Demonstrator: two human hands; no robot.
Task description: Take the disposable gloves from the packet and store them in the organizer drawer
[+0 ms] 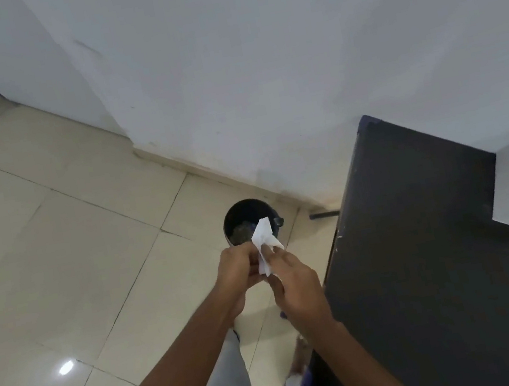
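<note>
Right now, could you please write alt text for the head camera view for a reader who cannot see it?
Two bare hands, left hand and right hand, hold a crumpled white wrapper over a small dark bin on a cream tiled floor. A dark table stands at right against a white wall.

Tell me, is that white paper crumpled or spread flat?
Crumpled: the white paper is bunched between both hands, left hand and right hand, above the black bin.

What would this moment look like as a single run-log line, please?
left hand: gripping white wrapper | right hand: pinching same wrapper | position: above dark bin on tiled floor | dark table: beside, right
</note>
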